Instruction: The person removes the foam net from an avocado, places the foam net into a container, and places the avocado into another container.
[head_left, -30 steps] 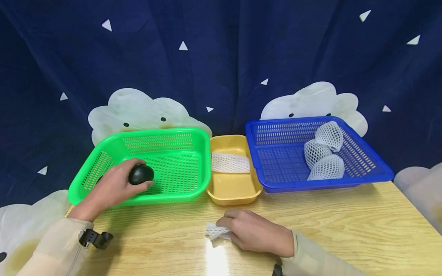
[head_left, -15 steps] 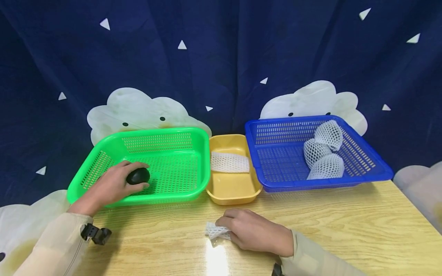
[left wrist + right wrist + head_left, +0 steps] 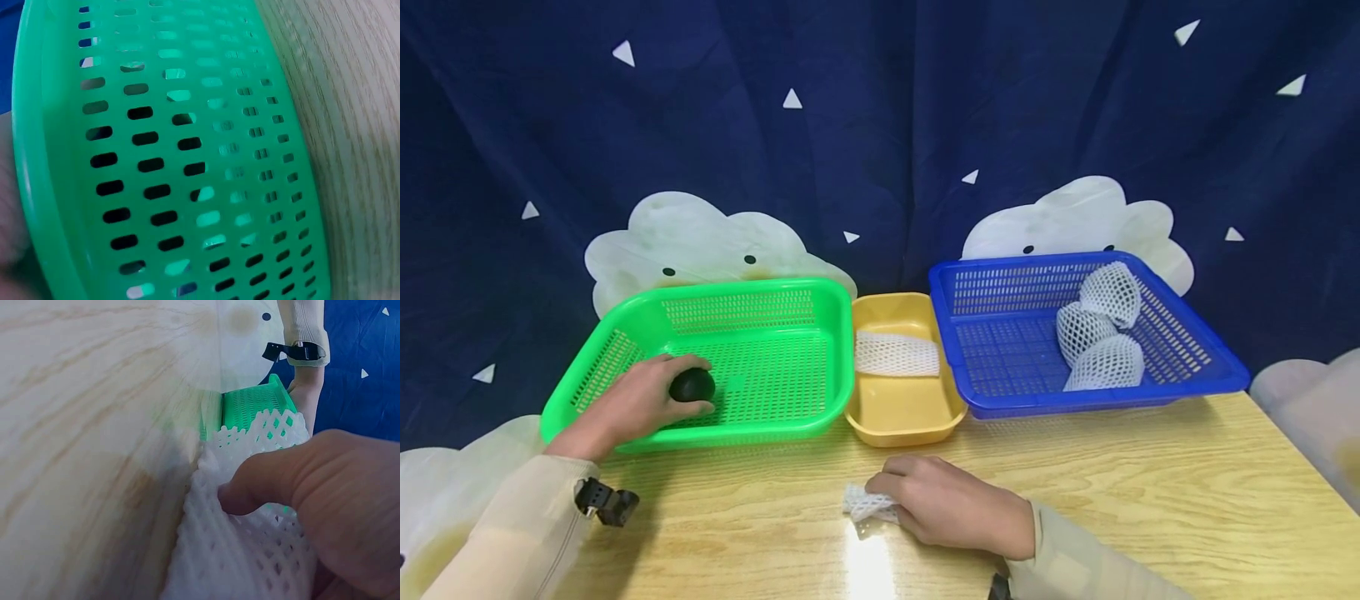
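My left hand reaches over the near left side of the green basket. Between its thumb and fingers it grips a smooth, black, rounded object, low inside the basket; part of that object is hidden by the hand. Close to the table's front, my right hand pinches a white foam net sleeve. In the right wrist view the thumb presses against the sleeve's mesh, whose open end points toward the green basket. The left wrist view shows mostly the basket's slotted wall.
A yellow tray with a flat white foam net inside stands between the baskets. At the right, a blue basket holds three net-wrapped items. Behind hangs a dark blue curtain. All stand on a wooden table.
My left hand has sunk a little lower and to the left in the green basket, carrying the black object with it. The right hand and its foam sleeve have stayed in place.
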### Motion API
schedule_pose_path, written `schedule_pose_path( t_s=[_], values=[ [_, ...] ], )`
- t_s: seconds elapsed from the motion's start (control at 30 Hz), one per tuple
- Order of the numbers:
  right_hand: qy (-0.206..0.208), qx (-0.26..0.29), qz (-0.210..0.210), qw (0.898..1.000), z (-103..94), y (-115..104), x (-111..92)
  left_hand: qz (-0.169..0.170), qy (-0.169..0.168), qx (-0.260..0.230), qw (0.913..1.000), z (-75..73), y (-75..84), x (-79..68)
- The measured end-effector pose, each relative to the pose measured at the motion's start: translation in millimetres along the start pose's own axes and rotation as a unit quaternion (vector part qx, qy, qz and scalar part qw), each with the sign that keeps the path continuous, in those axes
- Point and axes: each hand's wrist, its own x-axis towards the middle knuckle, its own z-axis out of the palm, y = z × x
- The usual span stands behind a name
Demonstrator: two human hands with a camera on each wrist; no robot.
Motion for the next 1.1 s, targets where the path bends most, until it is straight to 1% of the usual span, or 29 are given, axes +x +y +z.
schedule_pose_path(
  t_s=[0.2,0.3,0.53,0.93,1.1],
  values=[
    [0.002,-0.006,-0.003,1.0,0.3,-0.5,-0.3,-0.028,-0.022,0.006,0.9993,0.6,-5.6,0.9],
    [0.004,-0.009,-0.005,1.0,0.6,-0.4,-0.6,-0.036,-0.027,0.009,0.9989,0.6,-8.2,0.4],
    [0.004,-0.007,-0.003,1.0,0.0,-0.3,-0.6,-0.035,-0.033,0.008,0.9988,0.8,-9.2,1.9],
    [0.001,0.004,-0.009,1.0,-1.5,-1.0,0.8,-0.047,-0.045,0.007,0.9978,2.5,-10.0,2.0],
    [-0.006,0.004,0.002,1.0,-1.9,-1.6,0.9,-0.046,-0.045,0.006,0.9979,2.1,-8.7,2.4]
  ],
)
